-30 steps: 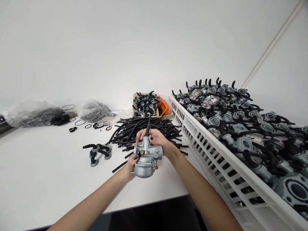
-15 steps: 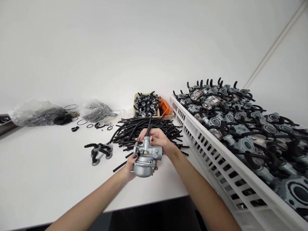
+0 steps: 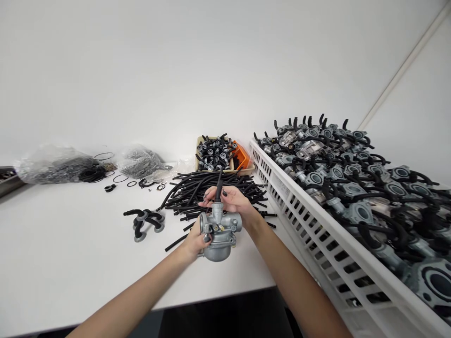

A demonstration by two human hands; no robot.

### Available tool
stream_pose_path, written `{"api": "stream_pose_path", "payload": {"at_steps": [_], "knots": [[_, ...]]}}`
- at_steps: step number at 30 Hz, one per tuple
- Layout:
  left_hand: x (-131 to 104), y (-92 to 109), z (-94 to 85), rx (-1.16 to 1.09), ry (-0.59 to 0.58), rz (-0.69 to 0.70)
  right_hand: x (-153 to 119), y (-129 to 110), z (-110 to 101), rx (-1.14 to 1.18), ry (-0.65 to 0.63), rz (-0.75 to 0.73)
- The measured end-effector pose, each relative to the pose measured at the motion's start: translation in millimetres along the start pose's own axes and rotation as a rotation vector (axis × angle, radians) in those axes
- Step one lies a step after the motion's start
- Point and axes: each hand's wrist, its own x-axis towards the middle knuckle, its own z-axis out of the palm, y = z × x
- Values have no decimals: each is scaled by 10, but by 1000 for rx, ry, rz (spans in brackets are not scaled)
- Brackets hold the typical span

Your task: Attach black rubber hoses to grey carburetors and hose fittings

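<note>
A silver metal carburetor [image 3: 219,234] is held above the front of the table, its rounded bowl downward. My left hand [image 3: 197,241] is closed round its left side, with the thumb in front and the other fingers mostly hidden behind. From the carburetor's top rises a black rubber tube [image 3: 219,188], tilted slightly to the right. My right hand [image 3: 234,199] is closed about this tube: the thumb lies at its right side and the fingers curl behind it. Behind the hands lies a heap of black rubber hoses [image 3: 193,188].
At right stands a white slotted crate [image 3: 299,202] full of carburetors with black tubes [image 3: 352,188]. A cream bin [image 3: 198,159] of small capped elbows and an orange tray [image 3: 241,155] sit behind the hoses. Loose elbows [image 3: 144,220], rings [image 3: 131,184] and plastic bags [image 3: 52,164] lie leftward.
The carburetor has shifted a little to the right and turned slightly, showing its left opening. My right thumb has moved up from the tube's base.
</note>
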Motion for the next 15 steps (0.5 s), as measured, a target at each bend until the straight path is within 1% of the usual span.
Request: {"api": "stream_pose_path", "payload": {"at_steps": [2, 4, 8, 11, 15], "knots": [[6, 14, 29, 28, -12, 47, 7, -10, -16, -10, 16, -38], [10, 42, 44, 97, -37, 90, 7, -24, -25, -33, 29, -46], [22, 114, 46, 222, -73, 102, 2, -65, -33, -98, 78, -33], [32, 172, 60, 293, -26, 115, 7, -97, -57, -167, 103, -78], [20, 260, 111, 417, 38, 157, 13, -165, -80, -351, 126, -165]]}}
